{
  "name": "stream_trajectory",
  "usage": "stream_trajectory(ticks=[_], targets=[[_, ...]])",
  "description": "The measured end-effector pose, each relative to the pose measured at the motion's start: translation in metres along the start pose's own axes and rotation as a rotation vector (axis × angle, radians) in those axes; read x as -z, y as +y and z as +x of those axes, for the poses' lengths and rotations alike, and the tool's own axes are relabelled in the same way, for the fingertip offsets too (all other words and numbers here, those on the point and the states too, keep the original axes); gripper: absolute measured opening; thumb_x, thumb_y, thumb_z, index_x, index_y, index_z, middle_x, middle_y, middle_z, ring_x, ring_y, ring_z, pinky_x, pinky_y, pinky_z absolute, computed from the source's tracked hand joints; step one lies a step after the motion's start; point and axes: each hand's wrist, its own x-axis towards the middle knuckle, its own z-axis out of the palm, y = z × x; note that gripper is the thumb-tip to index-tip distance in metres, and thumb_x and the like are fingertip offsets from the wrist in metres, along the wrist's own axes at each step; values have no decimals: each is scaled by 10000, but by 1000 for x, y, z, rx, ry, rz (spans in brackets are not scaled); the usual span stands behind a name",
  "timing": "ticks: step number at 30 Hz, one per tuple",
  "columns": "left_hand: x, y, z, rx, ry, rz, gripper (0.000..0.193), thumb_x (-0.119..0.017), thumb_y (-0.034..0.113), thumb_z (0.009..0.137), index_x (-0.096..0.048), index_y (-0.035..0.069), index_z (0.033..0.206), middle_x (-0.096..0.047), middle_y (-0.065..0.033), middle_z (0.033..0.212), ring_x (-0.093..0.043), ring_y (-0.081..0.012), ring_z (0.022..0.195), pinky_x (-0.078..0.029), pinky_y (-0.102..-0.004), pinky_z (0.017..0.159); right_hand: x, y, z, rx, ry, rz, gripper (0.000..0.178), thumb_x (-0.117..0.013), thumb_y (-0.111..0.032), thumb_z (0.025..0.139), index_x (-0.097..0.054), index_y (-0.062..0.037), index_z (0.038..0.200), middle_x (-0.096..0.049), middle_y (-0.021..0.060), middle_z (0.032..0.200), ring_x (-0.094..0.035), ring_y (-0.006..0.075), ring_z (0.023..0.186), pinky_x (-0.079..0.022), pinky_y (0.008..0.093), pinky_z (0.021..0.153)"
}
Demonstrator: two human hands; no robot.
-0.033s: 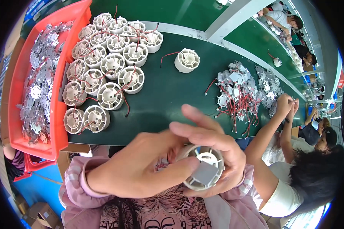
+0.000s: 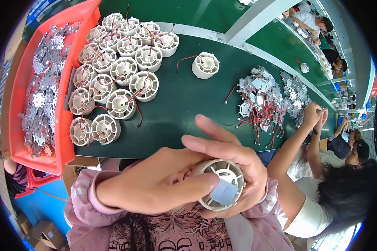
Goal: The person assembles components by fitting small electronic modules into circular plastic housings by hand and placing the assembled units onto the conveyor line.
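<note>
In front of my chest I hold a round white plastic housing (image 2: 213, 166) with spokes inside, its open face turned up toward me. A flat grey-blue square piece (image 2: 225, 193) lies over part of that open face. My left hand (image 2: 155, 184) grips the housing from the left, its thumb pressed at the edge of the square piece. Curved round the other side is my right hand (image 2: 249, 167), its thumb side below and two fingers raised at the upper left. A bit of red shows at my left palm, mostly hidden.
Several white housings (image 2: 121, 104) with red and black wires stand grouped at the left of the green table (image 2: 176, 121); one more housing (image 2: 205, 65) stands apart. A red bin (image 2: 66, 138) holds flat metallic-looking pieces. Wired pieces (image 2: 259, 96) are heaped right, beside a co-worker's arms (image 2: 299, 138).
The housing has tilted slightly in my hands, and the square piece now catches more light and sits at a different angle. My right fingers have shifted a little to the left.
</note>
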Motion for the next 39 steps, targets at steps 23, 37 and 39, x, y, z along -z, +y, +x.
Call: stream_trajectory(ticks=[23, 37, 39], targets=[[-13, -9, -3, -55, 23, -499, 337, -460, 191, 967, -433, -76, 1172, -611, -114, 921, -633, -148, 624, -507, -251, 458, -10, -20, 11, -865, 185, 1432, 845, -622, -183, 774, -137, -11, 1445, -520, 257, 1175, -667, 392, 688, -502, 311, 312], [11, -10, -23, -177, 346, 80, 498, -525, 237, 936, -353, -54, 1302, -641, -116, 891, -643, -154, 703, -487, -242, 584, 11, -23, 76, -120, -165, -187, 571, -763, -125, 649, -581, -6, 1177, -562, 192, 1204, -609, 252, 1011, -491, 337, 826], [19, -13, -30, -141, 425, -24, 531, -540, 256, 929, -345, -49, 1317, -645, -133, 906, -652, -170, 718, -492, -250, 608, 18, -15, 104, -114, -148, -352, 547, -760, -101, 663, -588, -12, 1174, -599, 150, 1136, -614, 208, 968, -494, 317, 801]])
